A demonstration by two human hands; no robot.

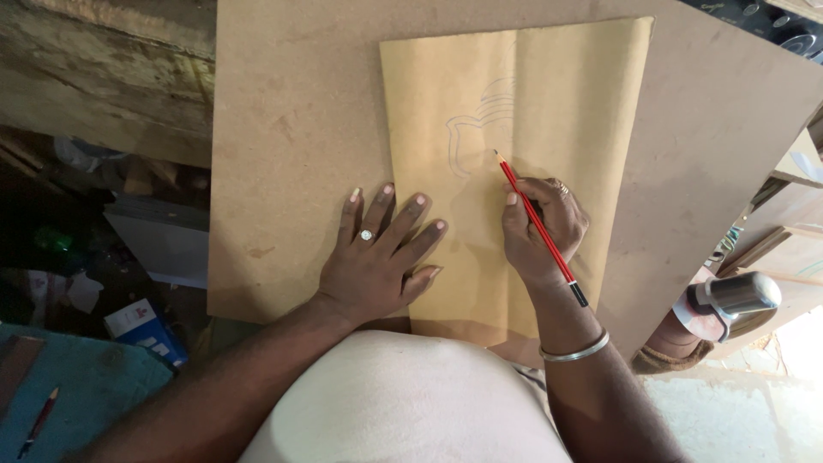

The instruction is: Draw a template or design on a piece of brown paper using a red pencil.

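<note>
Right hand (pixel 542 225) grips pencil (pixel 540 227) — left hand (pixel 377 257) flat on paper (pixel 566 94).

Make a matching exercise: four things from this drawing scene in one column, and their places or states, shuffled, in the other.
Things:
1. red pencil
2. left hand
3. brown paper
4. second pencil

Places or states:
A. pressed flat, fingers spread
B. on the blue surface, lower left
C. gripped in the right hand
D. on the board, faintly outlined

Pairs: 1-C, 2-A, 3-D, 4-B

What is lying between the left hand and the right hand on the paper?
Only bare yellow-brown paper sheet separates the flat left hand from the right hand holding the red pencil, in the head view.
</note>
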